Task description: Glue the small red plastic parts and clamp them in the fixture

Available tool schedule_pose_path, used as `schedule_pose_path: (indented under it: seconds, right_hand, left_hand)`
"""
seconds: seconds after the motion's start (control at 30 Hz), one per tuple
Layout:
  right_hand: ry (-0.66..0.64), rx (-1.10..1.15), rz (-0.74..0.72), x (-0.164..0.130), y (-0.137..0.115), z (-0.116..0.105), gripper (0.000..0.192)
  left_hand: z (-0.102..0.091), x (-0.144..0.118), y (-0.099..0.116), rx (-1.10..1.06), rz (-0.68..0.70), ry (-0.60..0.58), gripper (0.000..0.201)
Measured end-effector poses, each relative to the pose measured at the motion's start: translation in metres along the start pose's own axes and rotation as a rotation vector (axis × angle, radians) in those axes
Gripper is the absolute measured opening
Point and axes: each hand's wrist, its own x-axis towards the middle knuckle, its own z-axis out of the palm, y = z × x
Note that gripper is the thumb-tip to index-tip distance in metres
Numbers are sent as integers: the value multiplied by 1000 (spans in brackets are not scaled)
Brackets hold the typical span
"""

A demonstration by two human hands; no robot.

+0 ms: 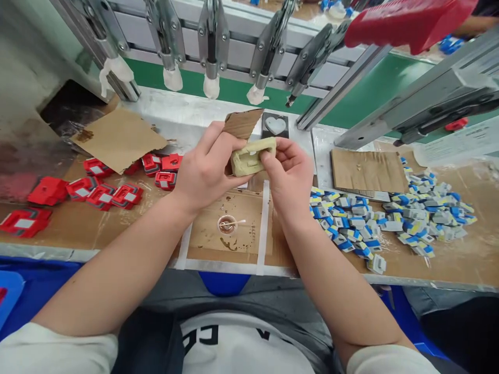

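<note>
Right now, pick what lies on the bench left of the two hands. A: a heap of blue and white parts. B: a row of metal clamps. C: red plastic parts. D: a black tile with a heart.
C: the red plastic parts lie on the bench beside the left hand, while the blue and white parts are heaped past the right hand.

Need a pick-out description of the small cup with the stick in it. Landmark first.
Start at the workbench edge nearest the person, between the two forearms. There a cardboard square is framed by white tape strips. The small round cup sits on it, brown liquid inside and a white stick resting across it; nothing else nearby is round.
</note>
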Motion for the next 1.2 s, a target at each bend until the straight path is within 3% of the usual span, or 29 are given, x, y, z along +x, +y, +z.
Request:
schedule_pose_path:
  seconds: [0.23,0.37,0.6,0.8,1.2]
  right_hand:
    - [-29,19,-27,1,-2,0,44]
    - [-22,81,68,0,-7,3,43]
    - [-43,221,203,-3,-6,8,45]
    - [-13,261,199,-8,-5,13,48]
    - [29,213,127,-9,-4,11,54]
  left_hand:
    - [-2,3,1,-29,-20,28,50]
    - [-9,7,7,-63,-133,-19,46]
    - [-9,7,9,-13,-74,73,49]
    - [-12,5,12,-92,-229,-18,55]
    - [-10,2,13,-54,-241,26,53]
